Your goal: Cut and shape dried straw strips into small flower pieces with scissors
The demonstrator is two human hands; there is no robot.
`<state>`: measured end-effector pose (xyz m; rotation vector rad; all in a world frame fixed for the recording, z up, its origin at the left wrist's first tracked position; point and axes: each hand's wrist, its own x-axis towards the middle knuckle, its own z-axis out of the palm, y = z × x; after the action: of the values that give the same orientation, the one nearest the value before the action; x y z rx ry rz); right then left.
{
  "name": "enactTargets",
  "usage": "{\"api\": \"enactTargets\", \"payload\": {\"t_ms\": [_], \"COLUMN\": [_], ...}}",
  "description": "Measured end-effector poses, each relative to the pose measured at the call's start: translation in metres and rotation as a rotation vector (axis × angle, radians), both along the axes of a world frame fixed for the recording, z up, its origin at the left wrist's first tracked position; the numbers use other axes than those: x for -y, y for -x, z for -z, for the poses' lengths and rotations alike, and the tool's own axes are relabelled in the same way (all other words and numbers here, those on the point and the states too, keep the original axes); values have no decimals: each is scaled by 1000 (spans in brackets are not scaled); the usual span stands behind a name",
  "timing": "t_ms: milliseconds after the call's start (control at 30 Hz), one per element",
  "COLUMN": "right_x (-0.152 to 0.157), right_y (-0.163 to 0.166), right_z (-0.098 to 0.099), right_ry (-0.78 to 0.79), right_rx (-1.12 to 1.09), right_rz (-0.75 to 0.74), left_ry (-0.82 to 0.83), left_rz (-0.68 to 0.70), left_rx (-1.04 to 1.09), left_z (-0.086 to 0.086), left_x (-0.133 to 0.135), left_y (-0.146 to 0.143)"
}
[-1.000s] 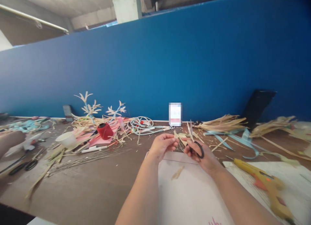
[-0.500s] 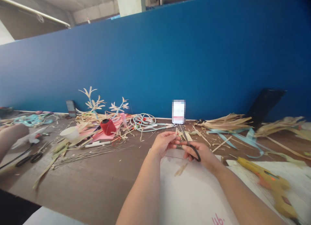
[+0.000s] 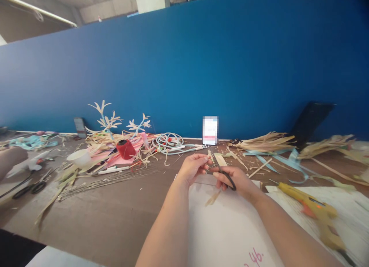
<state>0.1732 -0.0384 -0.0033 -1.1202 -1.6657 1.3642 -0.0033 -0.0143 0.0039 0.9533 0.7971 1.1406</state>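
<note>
The white cup point(image 3: 78, 158) stands beside the red spool point(image 3: 126, 149); I cannot tell what it holds. My right hand point(image 3: 238, 181) grips the dark-handled scissors point(image 3: 230, 176) above the far edge of the white sheet point(image 3: 225, 224), blades pointing away. My left hand point(image 3: 192, 170) has its fingertips pinched on a small, blurred pale strip point(image 3: 209, 154), close by the blades.

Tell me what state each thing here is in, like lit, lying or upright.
Scissors, held, blade opening unclear
Right hand, closed on scissors
Left hand, pinched, hold unclear
Middle phone, upright, screen lit
Left phone, upright
Glue gun, lying, orange spot showing
Pale cord, coiled
Red spool, tilted
Pen, lying
Dark slab, leaning
</note>
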Motion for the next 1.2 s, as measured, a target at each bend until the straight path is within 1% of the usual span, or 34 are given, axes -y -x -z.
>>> {"api": "enactTargets", "payload": {"t_ms": [300, 800, 1200], "right_x": [3, 3, 0], "right_y": [2, 3, 1], "right_z": [-5, -7, -4], "right_ry": [7, -12, -69], "right_rx": [14, 77, 126], "right_rz": [13, 25, 18], "left_ry": [28, 31, 29], "left_rz": [23, 51, 56], "left_rx": [-1, -5, -1], "left_z": [-1, -3, -1], "left_x": [0, 2, 1], "left_y": [0, -1, -1]}}
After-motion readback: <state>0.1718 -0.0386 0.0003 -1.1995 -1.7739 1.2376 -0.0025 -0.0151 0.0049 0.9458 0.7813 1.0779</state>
